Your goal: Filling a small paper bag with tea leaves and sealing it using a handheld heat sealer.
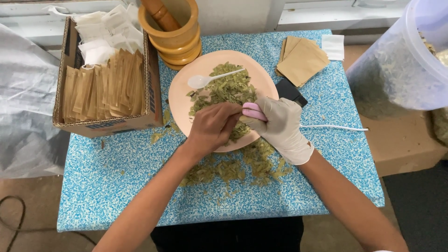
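Observation:
My bare left hand (212,128) hovers over the near edge of a peach plate (179,100) heaped with dried green leaves (228,88), its fingers pinched together against something small that I cannot make out. My right hand (282,126), in a white glove, is closed around a small pink device (254,112) that meets the left fingertips. A white plastic spoon (210,79) lies on the leaves at the far side of the plate.
Spilled leaves (238,168) lie on the blue speckled table near me. A cardboard box (105,70) of brown and white sachets stands left, a wooden mortar with pestle (172,28) behind the plate, brown envelopes (301,58) at right, a large plastic tub (401,65) far right.

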